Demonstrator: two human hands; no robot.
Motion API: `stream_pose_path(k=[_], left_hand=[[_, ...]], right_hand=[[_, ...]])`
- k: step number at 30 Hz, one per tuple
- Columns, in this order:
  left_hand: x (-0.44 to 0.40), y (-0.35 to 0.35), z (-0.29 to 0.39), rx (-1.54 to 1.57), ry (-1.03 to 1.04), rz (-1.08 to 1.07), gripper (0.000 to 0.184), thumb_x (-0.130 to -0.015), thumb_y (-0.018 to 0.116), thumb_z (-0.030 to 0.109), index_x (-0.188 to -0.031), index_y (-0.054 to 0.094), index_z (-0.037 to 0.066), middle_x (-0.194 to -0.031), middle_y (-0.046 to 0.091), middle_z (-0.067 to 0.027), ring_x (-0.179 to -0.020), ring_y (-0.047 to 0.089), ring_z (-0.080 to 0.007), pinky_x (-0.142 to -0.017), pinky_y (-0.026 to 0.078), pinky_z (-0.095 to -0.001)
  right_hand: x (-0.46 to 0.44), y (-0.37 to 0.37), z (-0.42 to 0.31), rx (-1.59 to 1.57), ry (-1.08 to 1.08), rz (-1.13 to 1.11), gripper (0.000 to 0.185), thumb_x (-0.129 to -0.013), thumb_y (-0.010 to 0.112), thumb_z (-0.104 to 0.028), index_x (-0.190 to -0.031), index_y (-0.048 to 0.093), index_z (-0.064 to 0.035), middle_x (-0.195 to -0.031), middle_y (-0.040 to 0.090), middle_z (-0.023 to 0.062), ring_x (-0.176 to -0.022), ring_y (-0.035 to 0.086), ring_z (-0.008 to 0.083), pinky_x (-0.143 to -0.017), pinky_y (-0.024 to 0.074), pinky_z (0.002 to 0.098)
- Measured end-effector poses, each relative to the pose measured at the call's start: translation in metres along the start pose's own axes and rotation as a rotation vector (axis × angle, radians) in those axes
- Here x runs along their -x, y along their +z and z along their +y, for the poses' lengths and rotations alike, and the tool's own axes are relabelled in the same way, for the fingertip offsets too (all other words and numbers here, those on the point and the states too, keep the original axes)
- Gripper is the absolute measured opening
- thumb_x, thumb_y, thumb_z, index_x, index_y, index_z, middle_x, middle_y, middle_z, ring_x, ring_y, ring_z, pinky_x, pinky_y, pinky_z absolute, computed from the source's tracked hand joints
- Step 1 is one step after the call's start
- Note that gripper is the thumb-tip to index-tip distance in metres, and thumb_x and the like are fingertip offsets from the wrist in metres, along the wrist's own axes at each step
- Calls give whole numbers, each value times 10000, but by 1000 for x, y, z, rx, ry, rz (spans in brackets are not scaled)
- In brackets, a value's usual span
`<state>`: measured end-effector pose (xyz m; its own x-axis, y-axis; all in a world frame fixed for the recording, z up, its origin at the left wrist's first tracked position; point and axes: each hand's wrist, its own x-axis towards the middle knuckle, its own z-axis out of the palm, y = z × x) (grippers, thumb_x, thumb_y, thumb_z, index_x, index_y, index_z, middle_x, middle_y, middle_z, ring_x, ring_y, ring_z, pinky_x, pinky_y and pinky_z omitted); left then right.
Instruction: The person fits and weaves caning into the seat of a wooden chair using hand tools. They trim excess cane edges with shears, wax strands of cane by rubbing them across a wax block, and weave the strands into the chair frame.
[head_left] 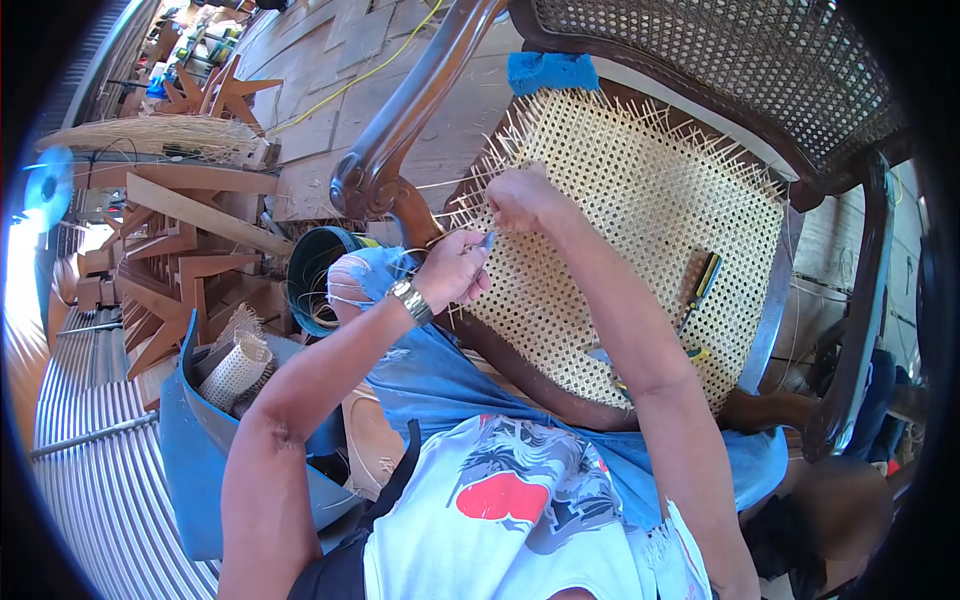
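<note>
A chair seat of woven cane [640, 210], with loose strand ends sticking out along its edges, lies in front of me. My left hand [455, 270], wearing a metal watch [410, 300], is closed at the seat's left edge around a small grey-tipped thing [487, 241] whose kind I cannot make out. Just above it, my right hand [525, 200] is closed in a pinch over the weave. A thin pale cane strand [450, 184] runs leftward from its fingers. A yellow-and-black-handled tool [705, 280] rests on the cane to the right.
Dark carved chair arm [375, 185] stands at the left, with the caned backrest [730, 60] beyond. A blue sponge-like block [552, 72] sits at the seat's far corner. On the left are a dark bucket [320, 270], a blue container [200, 470] with rolled cane [235, 373], and stacked wooden parts [150, 290].
</note>
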<state>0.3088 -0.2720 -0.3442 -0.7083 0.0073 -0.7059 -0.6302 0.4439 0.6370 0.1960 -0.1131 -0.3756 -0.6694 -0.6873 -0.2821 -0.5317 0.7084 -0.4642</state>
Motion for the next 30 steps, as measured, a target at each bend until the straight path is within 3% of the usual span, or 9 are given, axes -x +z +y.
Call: stream_pose_path(k=[4, 6, 7, 10, 14, 19, 23, 26, 30], left_hand=[[-6, 0, 10, -50, -137, -54, 282, -1028, 532, 177, -1200, 564, -45, -760, 686, -128, -484, 586, -169, -455, 501, -300], [-16, -4, 14, -76, -204, -85, 218, -1007, 507, 114, -997, 608, -79, -802, 700, -185, -506, 607, -217, -483, 538, -339], [-31, -9, 6, -104, -203, -102, 213, -998, 500, 99, -970, 611, -81, -808, 701, -196, -507, 606, -217, -475, 531, -341], [-52, -10, -1, -65, -223, -97, 237, -971, 465, 71, -860, 625, -64, -813, 702, -233, -509, 598, -215, -429, 489, -348], [-44, -4, 11, -150, -155, -1, 298, -990, 442, 135, -799, 605, -27, -756, 694, -208, -485, 584, -190, -410, 462, -337], [-54, -9, 7, -284, -117, -1, 329, -998, 463, 165, -759, 600, -16, -682, 677, -169, -425, 547, -156, -384, 442, -313], [-48, -7, 14, -149, -168, -9, 362, -1029, 505, 210, -754, 612, 0, -651, 667, -143, -416, 541, -139, -369, 422, -292], [-53, 0, 1, -309, -87, 89, 386, -1050, 544, 265, -771, 627, 11, -631, 660, -120, -420, 545, -129, -381, 428, -284], [-43, 4, 2, -239, -32, 124, 409, -1053, 562, 315, -806, 645, 1, -608, 647, -83, -434, 563, -124, -420, 464, -305]], right_hand=[[-1, 3, -1, 13, -16, -52, 174, -799, 777, -148, -970, 806, -136, -1023, 777, 67, -1049, 716, 258, -975, 408, 537], [-4, 12, 1, 23, -37, 30, 81, -787, 731, -165, -850, 777, -188, -899, 754, 19, -907, 700, 265, -931, 419, 513], [-5, 14, 3, 27, -46, 74, 68, -781, 708, -173, -789, 762, -214, -837, 743, -6, -836, 692, 269, -909, 424, 501], [1, 9, 17, -160, -115, 46, 86, -816, 684, -197, -833, 767, -181, -867, 749, 28, -860, 699, 277, -920, 427, 486], [-1, 12, 18, -228, -67, 176, 158, -862, 667, -226, -925, 771, -125, -913, 751, 97, -938, 711, 288, -891, 422, 477], [-7, 8, 16, -29, -32, 69, 131, -843, 700, -216, -926, 775, -148, -942, 758, 76, -946, 713, 275, -893, 416, 483], [-8, 8, 12, 50, -13, 42, 110, -826, 721, -198, -914, 777, -164, -933, 761, 64, -941, 714, 267, -906, 397, 489], [-2, 12, 17, -104, -54, 105, 114, -823, 724, -199, -916, 784, -171, -912, 760, 57, -938, 715, 262, -925, 379, 496], [-4, 11, 7, -75, -28, 83, 105, -828, 743, -232, -901, 790, -174, -887, 757, 50, -929, 711, 250, -951, 357, 486]])
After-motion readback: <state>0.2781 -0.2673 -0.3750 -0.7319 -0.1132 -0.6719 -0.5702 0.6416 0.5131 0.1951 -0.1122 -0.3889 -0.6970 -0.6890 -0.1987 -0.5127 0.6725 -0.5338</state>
